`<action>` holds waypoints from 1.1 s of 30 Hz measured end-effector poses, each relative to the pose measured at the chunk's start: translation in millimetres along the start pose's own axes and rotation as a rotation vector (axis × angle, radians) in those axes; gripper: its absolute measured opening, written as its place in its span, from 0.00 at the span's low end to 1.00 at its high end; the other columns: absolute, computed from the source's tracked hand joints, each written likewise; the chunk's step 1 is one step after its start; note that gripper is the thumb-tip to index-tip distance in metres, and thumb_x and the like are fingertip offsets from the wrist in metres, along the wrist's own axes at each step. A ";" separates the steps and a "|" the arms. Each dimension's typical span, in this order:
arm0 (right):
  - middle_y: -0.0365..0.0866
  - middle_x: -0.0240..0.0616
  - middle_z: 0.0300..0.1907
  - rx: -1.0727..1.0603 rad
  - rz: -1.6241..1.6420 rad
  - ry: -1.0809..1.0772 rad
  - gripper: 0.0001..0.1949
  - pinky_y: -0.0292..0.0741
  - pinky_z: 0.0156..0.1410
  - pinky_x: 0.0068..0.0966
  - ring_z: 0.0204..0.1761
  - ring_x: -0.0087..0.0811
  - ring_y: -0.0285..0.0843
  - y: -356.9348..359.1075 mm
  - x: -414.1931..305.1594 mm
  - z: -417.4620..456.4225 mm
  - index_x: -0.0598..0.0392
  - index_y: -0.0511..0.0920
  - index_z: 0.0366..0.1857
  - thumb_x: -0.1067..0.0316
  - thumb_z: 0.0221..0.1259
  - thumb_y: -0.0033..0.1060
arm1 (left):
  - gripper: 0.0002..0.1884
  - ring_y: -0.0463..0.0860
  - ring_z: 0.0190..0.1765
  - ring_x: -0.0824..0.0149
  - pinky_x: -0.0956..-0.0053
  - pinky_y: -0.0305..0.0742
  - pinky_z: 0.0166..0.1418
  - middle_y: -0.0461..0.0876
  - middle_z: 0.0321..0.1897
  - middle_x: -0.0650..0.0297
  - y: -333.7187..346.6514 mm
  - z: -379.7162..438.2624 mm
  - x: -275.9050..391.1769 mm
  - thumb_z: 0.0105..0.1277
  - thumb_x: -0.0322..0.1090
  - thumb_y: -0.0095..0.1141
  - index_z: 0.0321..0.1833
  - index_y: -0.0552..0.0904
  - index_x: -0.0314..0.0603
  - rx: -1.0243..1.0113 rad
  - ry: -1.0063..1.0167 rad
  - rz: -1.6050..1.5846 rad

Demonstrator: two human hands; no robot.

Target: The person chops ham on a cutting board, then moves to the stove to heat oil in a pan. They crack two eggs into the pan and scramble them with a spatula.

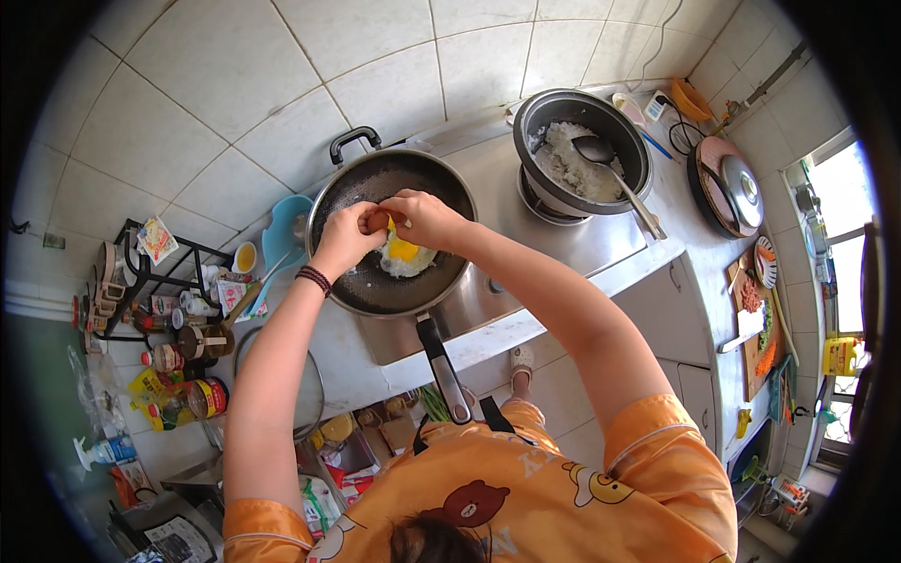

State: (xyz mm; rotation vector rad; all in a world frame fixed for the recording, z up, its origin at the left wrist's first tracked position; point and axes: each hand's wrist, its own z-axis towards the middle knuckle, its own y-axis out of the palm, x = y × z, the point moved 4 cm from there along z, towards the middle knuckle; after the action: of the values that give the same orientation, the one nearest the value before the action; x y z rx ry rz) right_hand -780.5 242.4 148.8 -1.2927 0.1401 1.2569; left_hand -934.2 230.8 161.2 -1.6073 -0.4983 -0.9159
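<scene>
Over a dark frying pan (380, 299), my left hand (346, 238) and my right hand (428, 219) meet with their fingertips on a cracked brown egg (378, 222), its shell parted. Yellow yolk hangs between the fingers. Below them in the pan lies egg (408, 264), with a yellow yolk and partly whitened egg white. The pan stands on the steel stove, its long handle (445, 373) pointing towards my body. To the right, a dark inner pot (524, 141) holds white rice (574, 165) and a metal serving spoon (598, 151).
A blue plastic holder (281, 225), a small bowl of yellow liquid (245, 257) and a rack with seasoning bottles (204, 397) stand left. Rightward are a round electric pan (725, 186) and a wooden cutting board (754, 373) with chopped food. A glass lid leans near my left forearm.
</scene>
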 end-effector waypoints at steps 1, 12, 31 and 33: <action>0.80 0.45 0.37 -0.021 -0.037 0.021 0.15 0.77 0.50 0.35 0.43 0.46 0.79 -1.4 -2.3 0.0 0.54 0.81 0.41 0.74 0.46 0.57 | 0.18 0.87 0.37 0.66 0.76 0.80 0.45 0.86 0.38 0.53 -2.6 -1.3 3.1 0.52 0.32 0.65 0.47 0.82 0.33 0.013 0.004 0.046; 0.73 0.45 0.42 -0.081 -0.246 -0.065 0.13 0.74 0.53 0.36 0.45 0.47 0.75 -25.5 -10.9 7.1 0.55 0.76 0.38 0.75 0.44 0.60 | 0.20 0.82 0.42 0.58 0.69 0.79 0.47 0.83 0.39 0.57 -28.3 -15.4 44.6 0.47 0.30 0.65 0.46 0.81 0.34 0.114 0.374 0.715; 0.85 0.34 0.39 0.238 0.370 -0.020 0.17 0.78 0.48 0.24 0.41 0.23 0.82 -156.3 -127.5 43.5 0.62 0.78 0.51 0.69 0.58 0.61 | 0.18 0.85 0.43 0.55 0.70 0.77 0.53 0.86 0.38 0.55 -130.3 -44.5 165.6 0.51 0.29 0.67 0.48 0.84 0.40 0.448 0.389 0.317; 0.85 0.32 0.38 0.279 0.773 0.119 0.16 0.78 0.48 0.24 0.41 0.23 0.81 -139.2 -105.7 34.7 0.61 0.79 0.51 0.68 0.60 0.60 | 0.17 0.85 0.43 0.55 0.69 0.78 0.52 0.86 0.38 0.55 -117.1 -36.7 118.3 0.52 0.30 0.66 0.47 0.84 0.40 0.419 0.257 0.034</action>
State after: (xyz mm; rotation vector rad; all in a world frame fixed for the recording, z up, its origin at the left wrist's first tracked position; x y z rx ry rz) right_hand -737.5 236.4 321.6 -1.0935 0.9383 1.7220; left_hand -960.4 206.1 327.8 -1.0997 -0.4459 -0.9081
